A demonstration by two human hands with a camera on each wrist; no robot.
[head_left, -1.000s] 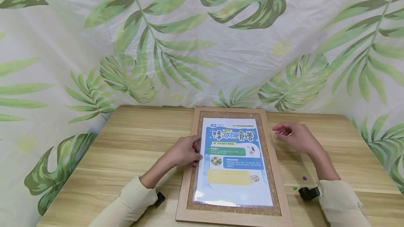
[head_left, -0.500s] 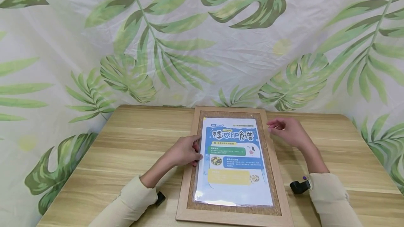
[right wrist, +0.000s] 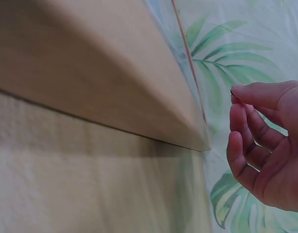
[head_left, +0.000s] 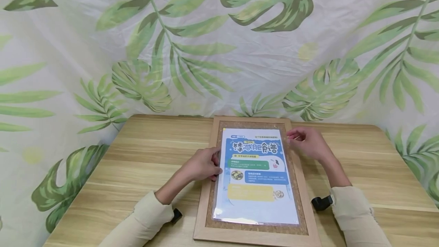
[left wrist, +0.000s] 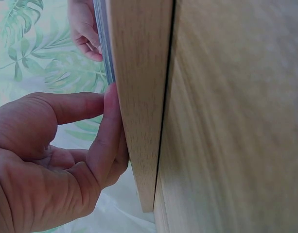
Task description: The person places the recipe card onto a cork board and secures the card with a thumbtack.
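Note:
A laminated poster (head_left: pixel 257 212) with blue, green and yellow panels lies on a wood-framed cork board (head_left: pixel 252 236). My left hand (head_left: pixel 202 165) pinches the poster's left edge with thumb and index finger, resting by the frame. At the upper right of the board my right hand (head_left: pixel 308 144) holds a tiny thumbtack (right wrist: pixel 232 91) between thumb and fingertip, mostly hidden by the fingers. It shows only as a dark speck in the right wrist view. A yellow tack (head_left: pixel 224 129) sits at the poster's upper left corner.
The board lies on a wooden table (head_left: pixel 154 140), its far end near the back edge. Behind hangs a leaf-patterned cloth (head_left: pixel 192 48). Black wrist cameras (head_left: pixel 321 203) stick out from both cream sleeves (head_left: pixel 353 209).
My right hand has moved left, from beside the board to over its upper right frame edge. The purple and green bits on the table are now hidden. My left hand stays put.

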